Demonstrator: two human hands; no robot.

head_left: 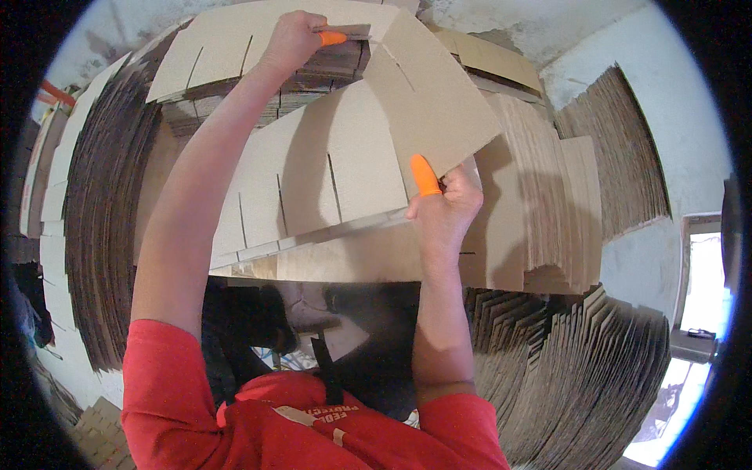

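Arms [184,196] outstretched | left hand [295,39] farther, pinching cardboard [357,31] | right hand [450,206] nearer, gripping sheet [440,102]

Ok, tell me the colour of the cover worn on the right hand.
The cover on the right hand is plain orange, best in the head view.

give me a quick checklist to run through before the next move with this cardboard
1. Right hand grips the cardboard sheet: ok, at its near edge.
2. Left hand grips cardboard: ok, at the far side.
3. Both hands hold the same sheet: cannot tell.
4. Orange cover worn on each hand: ok.
5. Raised sheet clear of the slotted cardboard beneath: cannot tell.
6. Right-hand stack squared up: not ok, edges stepped.
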